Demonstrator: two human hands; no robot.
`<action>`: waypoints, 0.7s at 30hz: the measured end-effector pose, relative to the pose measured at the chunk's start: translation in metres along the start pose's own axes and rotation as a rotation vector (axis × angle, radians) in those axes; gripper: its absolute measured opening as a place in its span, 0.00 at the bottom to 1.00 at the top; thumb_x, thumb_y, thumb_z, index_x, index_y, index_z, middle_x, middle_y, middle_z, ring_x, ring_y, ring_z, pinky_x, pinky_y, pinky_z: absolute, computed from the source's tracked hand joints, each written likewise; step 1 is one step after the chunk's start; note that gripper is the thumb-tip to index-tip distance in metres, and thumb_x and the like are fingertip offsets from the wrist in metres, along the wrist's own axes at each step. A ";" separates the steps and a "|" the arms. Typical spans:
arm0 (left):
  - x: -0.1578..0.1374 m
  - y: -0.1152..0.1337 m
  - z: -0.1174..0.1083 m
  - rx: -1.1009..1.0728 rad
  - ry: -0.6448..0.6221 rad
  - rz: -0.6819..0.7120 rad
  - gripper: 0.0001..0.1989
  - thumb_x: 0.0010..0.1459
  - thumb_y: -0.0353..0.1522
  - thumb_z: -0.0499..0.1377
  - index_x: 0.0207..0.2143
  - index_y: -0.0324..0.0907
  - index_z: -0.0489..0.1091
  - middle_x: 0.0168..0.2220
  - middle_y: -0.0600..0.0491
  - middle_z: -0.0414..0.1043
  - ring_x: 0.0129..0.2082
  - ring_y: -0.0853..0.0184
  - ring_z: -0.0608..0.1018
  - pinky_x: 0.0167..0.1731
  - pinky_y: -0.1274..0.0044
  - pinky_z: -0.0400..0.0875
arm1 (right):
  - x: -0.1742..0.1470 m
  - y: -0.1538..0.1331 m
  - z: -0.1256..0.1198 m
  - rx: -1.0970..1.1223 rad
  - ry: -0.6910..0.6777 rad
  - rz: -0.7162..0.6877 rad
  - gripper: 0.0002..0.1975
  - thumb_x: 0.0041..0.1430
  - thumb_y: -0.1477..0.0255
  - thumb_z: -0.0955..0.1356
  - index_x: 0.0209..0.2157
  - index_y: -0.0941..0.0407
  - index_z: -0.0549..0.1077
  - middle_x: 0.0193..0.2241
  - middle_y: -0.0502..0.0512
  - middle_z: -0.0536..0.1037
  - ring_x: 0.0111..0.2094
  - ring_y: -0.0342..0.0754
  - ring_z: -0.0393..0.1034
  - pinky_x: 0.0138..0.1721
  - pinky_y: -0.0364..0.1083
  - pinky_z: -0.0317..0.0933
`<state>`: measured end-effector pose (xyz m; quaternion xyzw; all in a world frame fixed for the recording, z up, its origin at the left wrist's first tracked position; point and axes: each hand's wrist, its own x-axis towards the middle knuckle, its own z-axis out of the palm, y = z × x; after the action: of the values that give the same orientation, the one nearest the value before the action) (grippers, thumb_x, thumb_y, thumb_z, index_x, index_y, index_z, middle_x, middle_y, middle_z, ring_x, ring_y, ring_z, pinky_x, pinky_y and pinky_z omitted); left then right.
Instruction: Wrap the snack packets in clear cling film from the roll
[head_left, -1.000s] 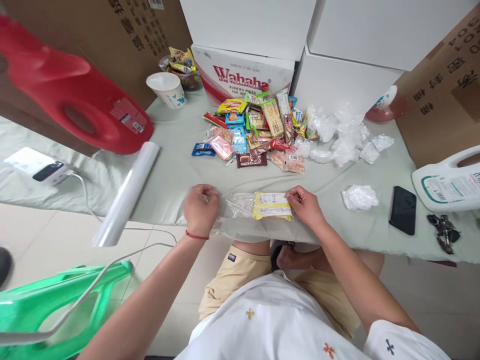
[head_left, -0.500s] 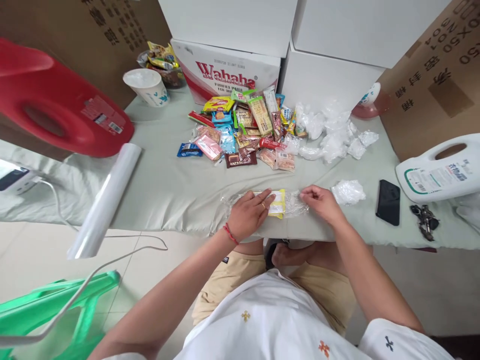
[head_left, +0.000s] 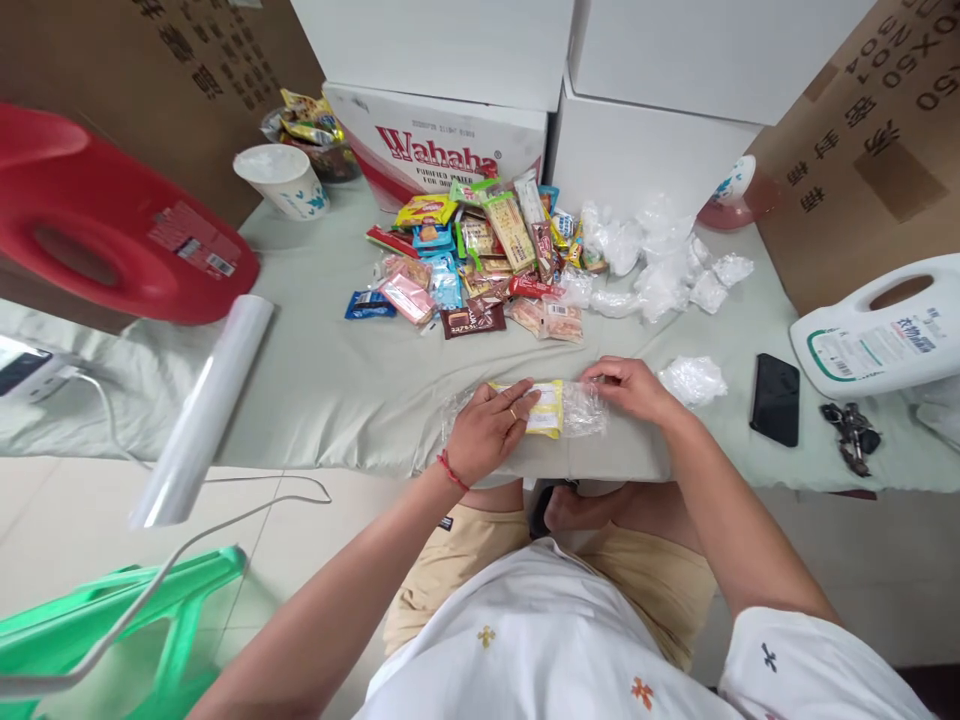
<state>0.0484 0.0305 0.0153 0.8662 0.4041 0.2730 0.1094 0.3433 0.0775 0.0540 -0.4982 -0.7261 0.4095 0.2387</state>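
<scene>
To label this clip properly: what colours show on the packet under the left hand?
Yellow and white on the packet, seen best in the head view.

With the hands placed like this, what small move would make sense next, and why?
Probably folding the right end of the clear film leftward over the yellow packet. That end sticks out flat beyond the packet, the right hand has its fingertips at the film's far edge, and the left hand lies on the packet, so it could steady it.
</scene>
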 end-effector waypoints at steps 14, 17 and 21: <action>0.000 -0.002 0.003 -0.033 0.024 0.004 0.19 0.72 0.32 0.51 0.60 0.45 0.74 0.64 0.48 0.71 0.47 0.61 0.77 0.48 0.65 0.67 | -0.029 0.004 -0.008 0.065 0.302 0.315 0.32 0.67 0.46 0.61 0.59 0.53 0.72 0.44 0.57 0.81 0.32 0.47 0.70 0.39 0.48 0.64; 0.000 -0.001 0.003 -0.004 0.028 0.009 0.19 0.72 0.32 0.51 0.60 0.44 0.74 0.64 0.49 0.72 0.46 0.61 0.76 0.47 0.65 0.67 | -0.013 -0.013 0.011 -0.062 0.174 0.316 0.36 0.57 0.46 0.70 0.60 0.54 0.72 0.42 0.57 0.81 0.36 0.49 0.72 0.40 0.48 0.63; 0.000 0.001 0.003 0.013 0.034 0.006 0.19 0.71 0.33 0.52 0.60 0.45 0.74 0.63 0.50 0.72 0.42 0.61 0.73 0.46 0.65 0.68 | -0.016 -0.016 0.024 -0.097 0.095 0.373 0.22 0.55 0.51 0.70 0.38 0.56 0.80 0.27 0.51 0.76 0.29 0.47 0.66 0.32 0.45 0.58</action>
<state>0.0505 0.0306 0.0133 0.8634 0.4048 0.2853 0.0959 0.3230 0.0519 0.0551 -0.6537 -0.6280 0.3872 0.1684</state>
